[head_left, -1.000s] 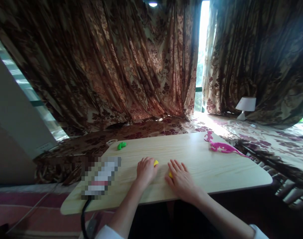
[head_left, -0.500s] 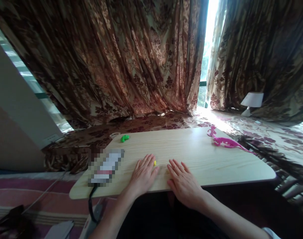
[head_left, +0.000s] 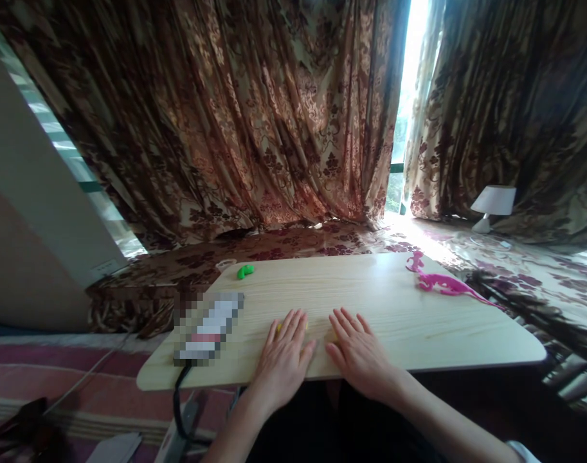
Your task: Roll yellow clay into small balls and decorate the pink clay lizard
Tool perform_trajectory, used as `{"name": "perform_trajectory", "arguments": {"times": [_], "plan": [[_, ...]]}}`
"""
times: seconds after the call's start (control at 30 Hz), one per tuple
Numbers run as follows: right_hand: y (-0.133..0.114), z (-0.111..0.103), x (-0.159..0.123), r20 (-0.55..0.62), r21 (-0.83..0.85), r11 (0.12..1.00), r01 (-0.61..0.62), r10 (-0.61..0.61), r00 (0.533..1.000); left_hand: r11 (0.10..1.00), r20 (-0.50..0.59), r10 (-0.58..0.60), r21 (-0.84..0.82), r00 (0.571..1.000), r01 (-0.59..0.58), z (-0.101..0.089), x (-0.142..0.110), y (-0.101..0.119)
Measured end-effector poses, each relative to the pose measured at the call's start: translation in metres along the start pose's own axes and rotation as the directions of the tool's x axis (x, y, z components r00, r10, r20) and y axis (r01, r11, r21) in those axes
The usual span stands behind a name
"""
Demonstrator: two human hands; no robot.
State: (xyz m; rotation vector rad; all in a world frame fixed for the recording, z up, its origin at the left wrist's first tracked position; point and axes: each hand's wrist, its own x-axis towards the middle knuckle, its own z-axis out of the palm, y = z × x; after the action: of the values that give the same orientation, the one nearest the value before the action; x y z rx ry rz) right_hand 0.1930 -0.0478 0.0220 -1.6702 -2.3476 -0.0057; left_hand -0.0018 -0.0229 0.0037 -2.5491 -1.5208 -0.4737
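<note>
My left hand (head_left: pixel 284 360) lies palm down near the table's front edge, fingers stretched out. Bits of something yellow (head_left: pixel 279 328) show between and beside its fingers; the rest is covered by the hand. To its right, my right hand (head_left: pixel 358 350) also rests flat and open, with a faint yellowish trace at its index finger that is too small to make out. Both hands press against the pale wooden table (head_left: pixel 370 283). A small curved green lump (head_left: pixel 245 272), soft-looking, sits at the far left of the tabletop.
A pink long-tailed figure (head_left: pixel 442 283) lies at the table's far right, its tail over the edge. At left is a blurred-out flat object (head_left: pixel 209 328) with a black cord (head_left: pixel 178 392). A white lamp (head_left: pixel 493 200) stands on the patterned ledge before curtains (head_left: pixel 293 116).
My left hand has shifted slightly, and yellow now shows on both sides of its fingers. The right hand stays flat in nearly the same place. The view has tilted a little.
</note>
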Motion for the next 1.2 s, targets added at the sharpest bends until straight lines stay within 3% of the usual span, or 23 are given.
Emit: {"name": "perform_trajectory", "arguments": {"times": [0.1,0.17,0.4,0.5,0.6,0.83,0.93,1.03,1.2], "plan": [[-0.012,-0.003,-0.029,0.007,0.028,0.995,0.098,-0.098,0.995,0.998,-0.022,0.065,0.008,0.998,-0.065,-0.005,-0.029,0.012],[-0.012,-0.003,-0.025,0.015,0.023,0.997,0.078,-0.079,0.997,0.999,0.000,0.053,0.005,0.999,-0.053,-0.006,-0.027,0.011],[0.025,0.003,0.074,-0.007,-0.019,0.987,-0.161,0.161,0.987,0.996,0.012,-0.088,0.014,0.996,0.088,0.009,0.058,-0.020],[0.034,0.004,0.088,-0.004,-0.017,0.983,-0.185,0.185,0.983,0.994,0.014,-0.111,0.012,0.994,0.111,0.014,0.075,-0.027],[0.025,0.003,0.068,-0.004,-0.017,0.989,-0.150,0.150,0.989,0.995,0.010,-0.100,0.003,0.995,0.100,0.011,0.061,-0.021],[-0.011,-0.002,-0.024,-0.022,0.026,0.997,0.068,-0.067,0.998,1.000,-0.051,-0.018,0.007,0.999,0.018,0.000,-0.018,0.014],[-0.015,-0.002,-0.033,-0.012,0.037,0.995,0.095,-0.095,0.995,1.000,-0.078,0.017,0.021,0.997,-0.016,0.000,-0.031,0.019],[-0.006,-0.003,-0.005,0.007,0.016,1.000,0.016,-0.016,1.000,1.000,-0.033,-0.015,0.016,0.999,0.015,0.001,-0.012,0.011],[0.029,-0.003,0.076,0.002,0.003,0.989,-0.147,0.147,0.989,0.993,-0.016,-0.115,0.021,0.993,0.115,0.010,0.057,-0.016]]}}
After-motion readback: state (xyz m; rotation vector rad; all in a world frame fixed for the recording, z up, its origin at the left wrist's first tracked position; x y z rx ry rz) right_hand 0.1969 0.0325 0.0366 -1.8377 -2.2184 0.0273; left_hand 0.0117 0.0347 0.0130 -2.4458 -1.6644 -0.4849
